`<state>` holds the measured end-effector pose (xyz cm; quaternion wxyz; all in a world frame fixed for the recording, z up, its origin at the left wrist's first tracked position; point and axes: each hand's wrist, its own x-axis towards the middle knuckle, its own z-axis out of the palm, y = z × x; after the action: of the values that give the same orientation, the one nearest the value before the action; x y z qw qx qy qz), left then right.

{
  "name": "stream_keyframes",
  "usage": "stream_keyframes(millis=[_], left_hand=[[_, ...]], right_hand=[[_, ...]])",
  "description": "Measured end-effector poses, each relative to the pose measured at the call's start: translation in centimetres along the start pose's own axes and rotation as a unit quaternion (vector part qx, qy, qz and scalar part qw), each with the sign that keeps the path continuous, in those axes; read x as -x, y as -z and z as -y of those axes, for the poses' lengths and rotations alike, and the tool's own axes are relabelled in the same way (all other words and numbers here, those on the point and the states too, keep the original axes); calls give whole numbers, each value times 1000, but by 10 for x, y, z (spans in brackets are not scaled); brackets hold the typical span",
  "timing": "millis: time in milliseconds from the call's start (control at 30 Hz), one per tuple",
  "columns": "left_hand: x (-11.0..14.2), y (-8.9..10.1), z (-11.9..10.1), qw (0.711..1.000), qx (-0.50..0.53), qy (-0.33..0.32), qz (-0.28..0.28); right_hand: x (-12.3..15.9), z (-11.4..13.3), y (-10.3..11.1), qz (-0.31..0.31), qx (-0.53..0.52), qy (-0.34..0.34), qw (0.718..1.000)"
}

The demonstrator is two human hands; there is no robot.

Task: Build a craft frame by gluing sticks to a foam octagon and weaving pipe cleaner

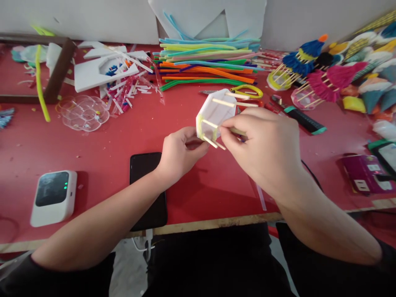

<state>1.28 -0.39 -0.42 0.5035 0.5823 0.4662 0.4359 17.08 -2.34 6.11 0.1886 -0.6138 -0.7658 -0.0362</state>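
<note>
A white foam board piece (pixel 210 109) with cut corners is held up tilted over the table, with several thin wooden sticks (pixel 223 102) standing out of it. Fuzzy yellow pipe cleaner (pixel 200 126) runs around the bases of the sticks along its lower left side. My left hand (pixel 182 150) grips the board's lower left edge between thumb and fingers. Close to the sticks on the right, my right hand (pixel 260 142) is closed in a pinch on the yellow pipe cleaner; its fingers hide much of what lies inside them.
Coloured pipe cleaners (pixel 207 62) lie piled at the back. Foam scraps (pixel 102 70) and a clear compartment tray (pixel 83 113) are at left. A black phone (pixel 148 189) and white device (pixel 54 198) lie nearer. At right are a cutter (pixel 305 119), yarn-wrapped stick models (pixel 331 84) and a purple box (pixel 366 173).
</note>
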Motion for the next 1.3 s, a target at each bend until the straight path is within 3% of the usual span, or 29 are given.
stream_keyframes(millis=[167, 333, 633, 933, 1133, 1300], left_hand=[[-3, 2, 1, 999, -2, 24, -27], [-4, 4, 6, 993, 101, 62, -20], [-8, 3, 2, 964, 250, 91, -15], [-9, 4, 4, 959, 271, 68, -55], [-9, 3, 4, 963, 258, 66, -52], [-8, 3, 4, 963, 259, 68, -35]], right_hand=[[0, 0, -3, 0, -45, 45, 998], [9, 4, -2, 3, -16, 88, 996], [25, 16, -34, -142, 15, 148, 979], [19, 10, -45, -174, -79, 120, 974], [18, 9, -44, -171, -69, 96, 978], [17, 5, -51, -190, -47, 132, 972]])
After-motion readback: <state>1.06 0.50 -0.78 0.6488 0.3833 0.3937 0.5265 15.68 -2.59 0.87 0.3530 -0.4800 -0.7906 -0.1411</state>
